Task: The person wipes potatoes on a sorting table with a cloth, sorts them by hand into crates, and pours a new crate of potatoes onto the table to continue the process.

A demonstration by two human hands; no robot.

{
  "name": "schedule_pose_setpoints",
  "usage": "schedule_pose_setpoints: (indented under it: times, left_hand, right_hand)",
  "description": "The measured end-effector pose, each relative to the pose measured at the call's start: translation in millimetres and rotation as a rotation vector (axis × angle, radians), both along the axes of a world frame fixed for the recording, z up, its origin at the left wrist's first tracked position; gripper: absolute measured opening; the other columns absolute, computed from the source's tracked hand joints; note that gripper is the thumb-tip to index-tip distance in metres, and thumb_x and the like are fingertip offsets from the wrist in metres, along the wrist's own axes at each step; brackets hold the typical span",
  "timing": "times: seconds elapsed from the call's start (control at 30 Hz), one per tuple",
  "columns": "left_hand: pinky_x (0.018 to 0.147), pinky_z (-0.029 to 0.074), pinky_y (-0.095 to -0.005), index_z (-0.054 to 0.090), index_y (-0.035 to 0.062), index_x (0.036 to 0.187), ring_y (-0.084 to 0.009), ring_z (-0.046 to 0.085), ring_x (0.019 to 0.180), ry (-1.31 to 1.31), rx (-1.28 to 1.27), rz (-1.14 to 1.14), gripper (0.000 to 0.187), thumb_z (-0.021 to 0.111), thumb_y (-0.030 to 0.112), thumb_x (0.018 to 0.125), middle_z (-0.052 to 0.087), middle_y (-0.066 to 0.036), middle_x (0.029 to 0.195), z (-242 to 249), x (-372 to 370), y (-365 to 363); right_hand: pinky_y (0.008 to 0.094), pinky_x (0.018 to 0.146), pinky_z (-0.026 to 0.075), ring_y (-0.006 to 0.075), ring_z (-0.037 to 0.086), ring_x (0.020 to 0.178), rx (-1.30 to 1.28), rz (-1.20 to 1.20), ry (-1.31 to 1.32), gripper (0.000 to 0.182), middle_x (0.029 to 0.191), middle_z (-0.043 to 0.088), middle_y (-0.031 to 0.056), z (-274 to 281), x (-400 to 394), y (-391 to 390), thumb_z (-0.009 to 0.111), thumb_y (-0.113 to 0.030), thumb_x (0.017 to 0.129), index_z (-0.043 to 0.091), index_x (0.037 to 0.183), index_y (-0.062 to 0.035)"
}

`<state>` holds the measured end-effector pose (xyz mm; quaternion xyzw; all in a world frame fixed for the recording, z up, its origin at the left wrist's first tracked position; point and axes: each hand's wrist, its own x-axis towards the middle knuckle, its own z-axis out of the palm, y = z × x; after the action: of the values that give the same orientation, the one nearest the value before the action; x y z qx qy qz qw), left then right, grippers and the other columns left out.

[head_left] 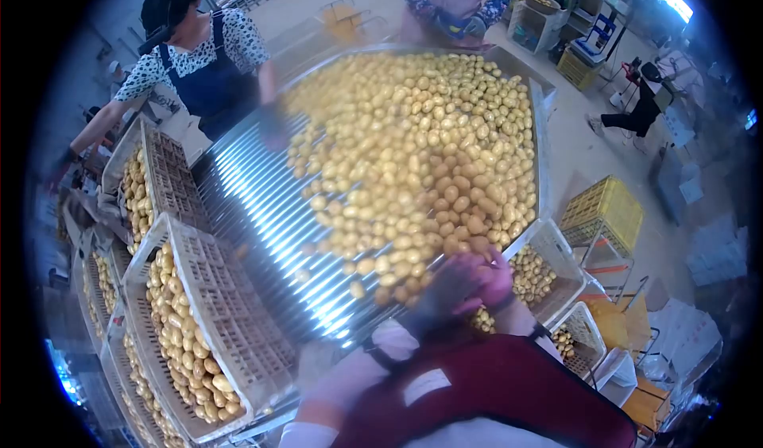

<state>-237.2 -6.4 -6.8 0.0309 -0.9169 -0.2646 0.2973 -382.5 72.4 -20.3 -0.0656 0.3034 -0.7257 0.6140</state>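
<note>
A heap of yellow potatoes (381, 170) covers much of a sorting table with bare metal rollers (270, 202) on its left. Both my hands are together at the near edge of the heap. My left hand (447, 287), in a dark glove, is smeared by motion, and its fingers do not show clearly. Beside it, my right hand (493, 280), in a pink glove, is close to some browner potatoes (461, 198). Blur hides whether either hand holds one. A crate of potatoes (556, 249) stands just right of my right hand.
Tilted plastic crates (226, 305) with potatoes line the left side. One co-worker (203, 59) reaches over the rollers at the far left; another person (453, 3) stands behind the table. A yellow crate (602, 214) sits on a stand at right. Someone (636, 106) walks beyond.
</note>
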Motion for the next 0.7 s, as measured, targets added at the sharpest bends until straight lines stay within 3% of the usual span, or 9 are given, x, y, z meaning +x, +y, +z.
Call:
schedule_pose_setpoints:
  times: [0.13,0.2,0.33,0.37,0.53,0.6,0.63,0.67,0.7]
  left_hand:
    - [0.104,0.042,-0.0493,0.056,0.0062,0.131,-0.0367,0.054,0.118,-0.285,0.034,0.109,0.050,0.070,0.028,0.088,0.057,-0.015,0.122,44,37,-2]
    - [0.084,0.048,-0.0460,0.064,0.0030,0.104,-0.0341,0.056,0.102,-0.254,0.008,0.370,0.030,0.068,0.024,0.083,0.058,-0.017,0.117,43,69,-17]
    - [0.107,0.040,-0.0494,0.049,-0.0038,0.137,-0.0408,0.042,0.133,-0.066,0.103,1.203,0.052,0.056,0.033,0.101,0.044,-0.027,0.144,-97,187,-72]
    - [0.117,0.029,-0.0531,0.033,-0.0031,0.151,-0.0470,0.027,0.144,-0.190,0.047,1.338,0.066,0.056,0.033,0.101,0.029,-0.030,0.156,-100,204,-84]
    - [0.108,0.036,-0.0586,0.049,0.0028,0.138,-0.0419,0.042,0.131,-0.295,0.393,1.567,0.045,0.053,0.025,0.099,0.048,-0.023,0.138,-106,170,-147]
    - [0.107,0.037,-0.0587,0.051,0.0040,0.134,-0.0434,0.043,0.130,-0.041,0.134,1.347,0.041,0.053,0.024,0.099,0.049,-0.024,0.137,-169,136,-160]
    - [0.108,0.037,-0.0586,0.051,0.0047,0.133,-0.0440,0.043,0.130,-0.020,0.015,1.276,0.039,0.053,0.024,0.099,0.049,-0.024,0.136,-191,122,-161]
    - [0.108,0.037,-0.0586,0.052,0.0054,0.132,-0.0445,0.044,0.130,0.000,-0.103,1.204,0.038,0.054,0.024,0.099,0.049,-0.024,0.136,-198,105,-161]
    - [0.109,0.037,-0.0584,0.052,0.0063,0.132,-0.0449,0.044,0.130,-0.084,-0.215,1.181,0.038,0.054,0.025,0.099,0.049,-0.024,0.137,-189,88,-156]
  right_hand:
    - [0.0251,0.046,0.048,0.0144,0.055,0.065,0.054,-0.338,-0.232,0.021,0.092,0.057,0.0070,-10,-56,125,0.049,-0.024,0.103,0.058,0.115,-0.0094]
    - [0.0255,0.046,0.047,0.0165,0.057,0.068,0.228,-0.444,-0.305,0.016,0.098,0.060,0.0075,-32,-85,216,0.054,-0.024,0.100,0.060,0.112,-0.0154]
    - [0.0412,0.089,0.050,0.0229,0.060,0.109,0.826,-0.376,-0.019,0.034,0.113,0.061,0.0057,-138,-119,419,0.051,-0.030,0.099,0.057,0.127,-0.0134]
    - [0.0398,0.086,0.049,0.0220,0.059,0.106,1.018,-0.366,0.040,0.033,0.110,0.060,0.0047,-150,-118,444,0.053,-0.031,0.098,0.057,0.126,-0.0145]
    - [0.0328,0.071,0.046,0.0171,0.053,0.087,1.124,-0.490,0.292,0.028,0.095,0.055,0.0000,-222,-105,390,0.062,-0.035,0.093,0.058,0.117,-0.0200]
    - [0.0300,0.065,0.045,0.0152,0.051,0.080,0.897,-0.537,0.441,0.027,0.089,0.053,-0.0019,-210,-98,323,0.065,-0.036,0.091,0.058,0.113,-0.0222]
    - [0.0267,0.060,0.040,0.0120,0.049,0.072,1.167,-0.697,0.328,0.019,0.082,0.051,-0.0029,-176,-86,274,0.065,-0.032,0.091,0.059,0.102,-0.0176]
    - [0.0268,0.061,0.039,0.0097,0.048,0.073,1.144,-0.474,0.886,0.018,0.085,0.052,-0.0018,-197,-97,270,0.065,-0.027,0.090,0.060,0.102,-0.0155]
    - [0.0387,0.088,0.048,0.0210,0.057,0.103,0.990,-0.391,0.873,0.045,0.115,0.061,0.0127,-149,-82,228,0.063,-0.023,0.092,0.056,0.130,-0.0009]
